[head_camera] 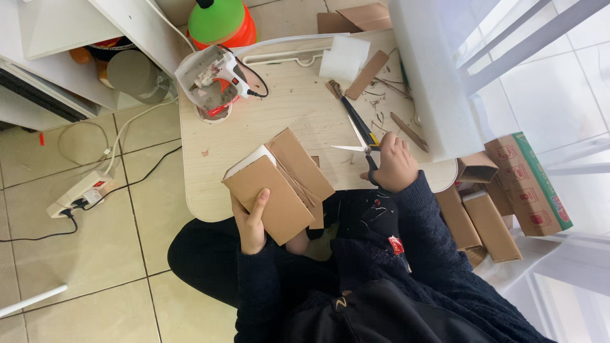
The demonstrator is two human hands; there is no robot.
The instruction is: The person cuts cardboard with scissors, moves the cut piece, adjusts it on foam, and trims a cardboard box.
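Observation:
My left hand (252,222) grips a folded brown cardboard box (279,184) with a white inner layer, held over the near edge of a small light wooden table (216,190). To the right, my right hand (394,164) rests on the table with its fingers through the black handles of open scissors (363,147), blades pointing left. A yellow and black utility knife (356,117) lies just beyond the scissors.
A white hot glue gun (219,73) rests in a holder at the table's far left. White foam block (343,58), cardboard strips (368,73) and scraps litter the top. A tall foam slab (432,76) stands right. Cardboard boxes (489,216) pile at right; a power strip (79,194) lies on the tiled floor.

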